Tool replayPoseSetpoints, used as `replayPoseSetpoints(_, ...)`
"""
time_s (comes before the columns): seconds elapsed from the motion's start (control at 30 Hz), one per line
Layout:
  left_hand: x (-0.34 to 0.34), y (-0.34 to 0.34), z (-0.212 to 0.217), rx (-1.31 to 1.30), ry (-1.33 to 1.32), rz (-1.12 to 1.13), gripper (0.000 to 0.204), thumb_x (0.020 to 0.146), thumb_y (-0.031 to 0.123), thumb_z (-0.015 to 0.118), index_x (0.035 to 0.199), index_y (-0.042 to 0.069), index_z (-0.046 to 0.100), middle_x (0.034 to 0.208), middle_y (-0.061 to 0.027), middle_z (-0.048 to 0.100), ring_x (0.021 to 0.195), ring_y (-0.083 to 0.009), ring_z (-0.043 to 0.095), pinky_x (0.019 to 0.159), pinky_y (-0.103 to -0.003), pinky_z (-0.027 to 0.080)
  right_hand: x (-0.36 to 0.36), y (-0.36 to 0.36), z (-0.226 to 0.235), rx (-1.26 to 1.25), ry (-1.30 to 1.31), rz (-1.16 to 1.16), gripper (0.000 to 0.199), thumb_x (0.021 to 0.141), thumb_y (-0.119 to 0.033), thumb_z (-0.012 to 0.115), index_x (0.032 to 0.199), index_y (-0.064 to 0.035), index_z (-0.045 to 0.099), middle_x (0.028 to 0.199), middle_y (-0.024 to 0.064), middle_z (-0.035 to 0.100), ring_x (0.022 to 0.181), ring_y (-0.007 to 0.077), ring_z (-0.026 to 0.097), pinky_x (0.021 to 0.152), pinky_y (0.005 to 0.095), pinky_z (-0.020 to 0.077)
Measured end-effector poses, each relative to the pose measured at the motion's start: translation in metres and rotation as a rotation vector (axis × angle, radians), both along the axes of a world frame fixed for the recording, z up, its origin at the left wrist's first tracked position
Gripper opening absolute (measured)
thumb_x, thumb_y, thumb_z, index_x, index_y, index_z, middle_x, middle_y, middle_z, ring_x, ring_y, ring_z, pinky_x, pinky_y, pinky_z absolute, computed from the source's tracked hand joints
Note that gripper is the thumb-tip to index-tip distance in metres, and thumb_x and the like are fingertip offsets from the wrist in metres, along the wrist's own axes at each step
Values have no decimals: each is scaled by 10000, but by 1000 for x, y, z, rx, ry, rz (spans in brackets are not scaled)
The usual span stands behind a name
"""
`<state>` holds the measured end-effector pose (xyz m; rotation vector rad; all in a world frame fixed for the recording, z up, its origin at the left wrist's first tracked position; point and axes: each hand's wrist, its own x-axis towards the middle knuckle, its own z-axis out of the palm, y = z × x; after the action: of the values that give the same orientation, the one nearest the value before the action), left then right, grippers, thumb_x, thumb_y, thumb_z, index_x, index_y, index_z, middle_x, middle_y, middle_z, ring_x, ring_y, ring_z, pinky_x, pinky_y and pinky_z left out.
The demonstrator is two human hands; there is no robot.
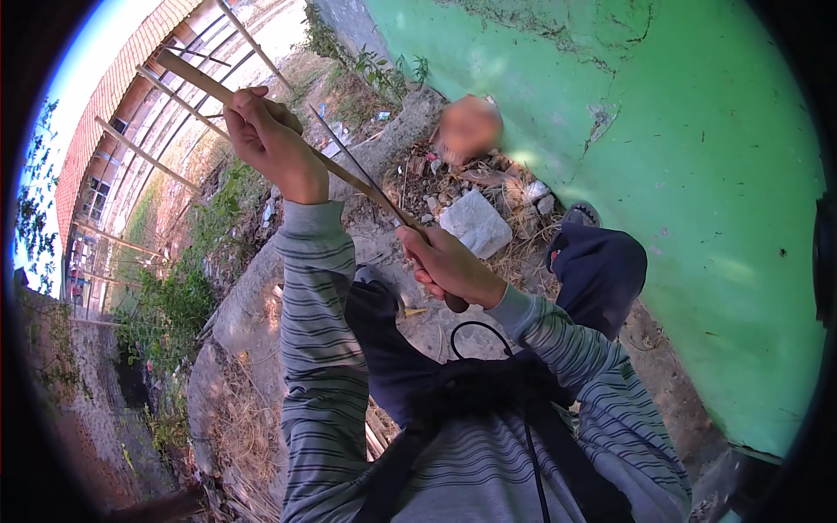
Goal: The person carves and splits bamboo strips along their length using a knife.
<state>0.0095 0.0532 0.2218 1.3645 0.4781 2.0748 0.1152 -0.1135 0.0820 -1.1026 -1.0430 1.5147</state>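
Observation:
My left hand point(275, 144) is closed around a long light-brown wooden stick point(199, 80), which slants from the upper left down toward the middle. My right hand point(455, 266) grips a knife by its brown handle; the handle's butt shows below the fist. From that fist the knife's thin dark blade point(349, 157) points up and to the left. It lies along the near end of the stick and seems to touch it just above my right hand, though the exact contact is hard to make out.
A whitish stone block point(476, 224) lies beyond my right hand, among rubble and dry leaves. Behind it is a blurred round orange-brown thing point(469, 129). A green wall point(697, 218) rises on the right. Green plants point(179, 301) grow at the left. A black cable point(481, 326) loops at my waist.

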Motion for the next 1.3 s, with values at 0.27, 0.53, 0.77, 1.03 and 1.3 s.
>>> replayPoseSetpoints(0.27, 2, -2, 1, 1, 17, -17, 305, 1074, 330, 478, 891, 91, 526, 554, 64, 351, 462, -20, 263, 431, -234, 187, 13, -5, -59, -107, 46, -29, 436, 1038, -470, 474, 852, -76, 473, 577, -36, 412, 385, 54, 392, 357, 244, 344)
replayPoseSetpoints(0.53, 0, -9, -2, 13, -7, -20, 263, 1062, 289, 511, 934, 64, 555, 613, 66, 347, 506, -24, 242, 456, -241, 185, 8, 4, -29, 26, -24, 21, 478, 1027, -521, 485, 842, -81, 466, 595, -33, 414, 392, 49, 382, 362, 235, 345)
replayPoseSetpoints(0.77, 10, -13, 1, -25, -5, -14, 277, 1057, 288, 519, 901, 64, 566, 610, 67, 346, 514, -32, 236, 464, -245, 189, 32, -2, -136, -225, 18, -57, 499, 1008, -542, 498, 916, -52, 513, 582, -13, 426, 412, 78, 441, 359, 257, 388)
replayPoseSetpoints(1.03, 12, -18, 3, -17, -2, 3, 261, 1061, 273, 511, 910, 67, 566, 610, 61, 348, 519, -34, 226, 462, -242, 188, 23, 11, -88, 7, -70, 3, 483, 1025, -524, 492, 860, -70, 481, 566, -35, 414, 388, 53, 384, 364, 243, 340)
replayPoseSetpoints(1.3, 8, 0, -2, 25, 18, -71, 257, 1069, 263, 470, 921, 61, 527, 592, 63, 342, 474, -19, 253, 432, -235, 169, 35, -18, -215, -293, -26, -168, 377, 1021, -424, 532, 871, -78, 525, 566, -41, 427, 395, 69, 441, 346, 252, 382)
